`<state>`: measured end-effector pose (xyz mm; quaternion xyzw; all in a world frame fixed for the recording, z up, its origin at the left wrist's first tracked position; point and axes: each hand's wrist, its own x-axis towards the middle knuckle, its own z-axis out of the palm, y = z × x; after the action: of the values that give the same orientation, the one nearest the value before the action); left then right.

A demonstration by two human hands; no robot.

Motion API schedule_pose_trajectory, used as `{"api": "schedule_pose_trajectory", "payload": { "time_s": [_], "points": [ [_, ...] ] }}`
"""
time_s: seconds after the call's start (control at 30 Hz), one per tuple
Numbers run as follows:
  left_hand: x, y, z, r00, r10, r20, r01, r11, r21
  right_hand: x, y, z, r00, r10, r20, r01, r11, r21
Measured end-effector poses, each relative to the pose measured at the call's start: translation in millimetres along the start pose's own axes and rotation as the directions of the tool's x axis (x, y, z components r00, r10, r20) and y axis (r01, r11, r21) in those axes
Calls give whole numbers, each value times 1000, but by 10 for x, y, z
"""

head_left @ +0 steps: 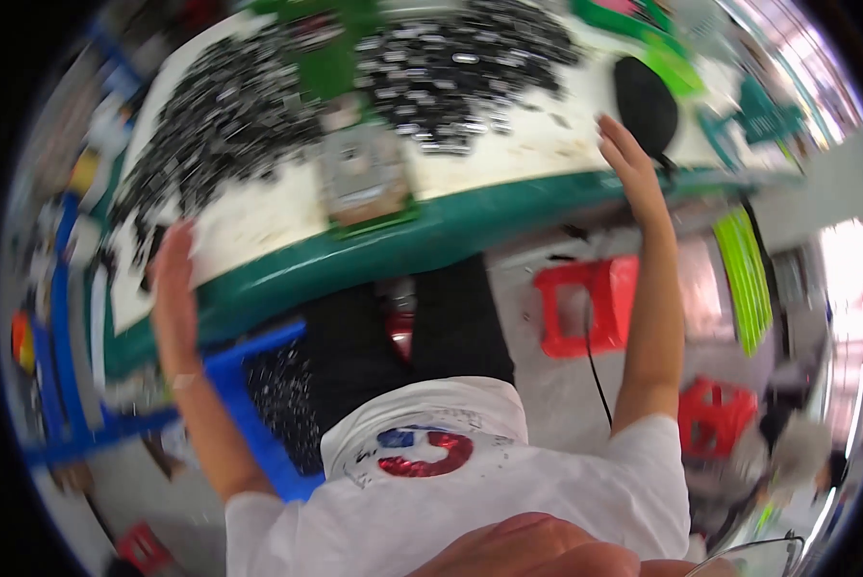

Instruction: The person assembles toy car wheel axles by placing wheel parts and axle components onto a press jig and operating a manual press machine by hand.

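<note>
My left hand [173, 274] is at the left front of the white-topped table [258, 223], blurred, its fingers stretched forward beside the edge of a pile of small black pieces [222, 120]. A few dark pieces lie close to its fingertips. Over the right part of the table's front edge, my right hand [631, 165] is held with its fingers extended and nothing visible in them. Just beyond it is a black rounded object [646, 104] whose kind I cannot make out. Between my hands stands a green bench machine [337, 58] with a grey metal base [362, 168].
Another heap of black pieces [460, 62] lies right of the machine. A blue tray [249, 399] with dark bits sits below the table, left of my lap. Red stools [590, 306] stand on the floor at right. Green baskets [768, 111] are at the far right.
</note>
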<state>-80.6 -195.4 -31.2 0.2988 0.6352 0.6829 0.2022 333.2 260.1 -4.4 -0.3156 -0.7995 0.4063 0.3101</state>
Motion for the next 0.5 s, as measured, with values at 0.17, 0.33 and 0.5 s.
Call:
{"api": "schedule_pose_trajectory", "payload": {
  "time_s": [0.17,0.33,0.5],
  "points": [
    [231,-187,447,995,96,40,-103,862,497,139,25,854,979,-142,144,181,933,-311],
    [433,-246,807,955,259,144,-292,734,614,379,-243,1577,938,-286,196,344,835,-430],
    [735,-361,1060,949,311,59,-258,651,714,474,-358,1933,941,-311,131,327,743,-584]
  ]
}}
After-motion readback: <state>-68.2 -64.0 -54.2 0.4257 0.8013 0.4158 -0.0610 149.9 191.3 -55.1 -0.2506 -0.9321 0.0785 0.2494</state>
